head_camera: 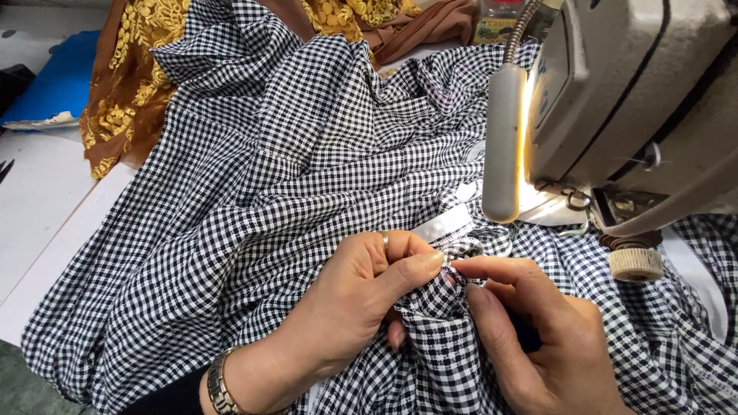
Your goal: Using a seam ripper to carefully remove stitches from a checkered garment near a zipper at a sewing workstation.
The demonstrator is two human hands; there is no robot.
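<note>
A fold of checked fabric [292, 177] is being pinched by both hands, left [350, 303] and right [538, 338], beside the sewing machine [638, 100], its lamp [503, 146] and gold-embroidered brown cloth [127, 84] crowding the worktop [38, 207].

sewing machine: the grey metal sewing machine [638, 100] runs off the right and top edges
needle: hidden behind the white tube lamp [503, 146]
right hand [538, 330]: wrist cut off at the bottom

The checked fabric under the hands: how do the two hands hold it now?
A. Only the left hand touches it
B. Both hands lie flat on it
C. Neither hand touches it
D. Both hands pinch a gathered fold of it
D: the left hand and the right hand meet fingertip to fingertip, pinching a bunched fold of the checked fabric beside the sewing machine.
</note>
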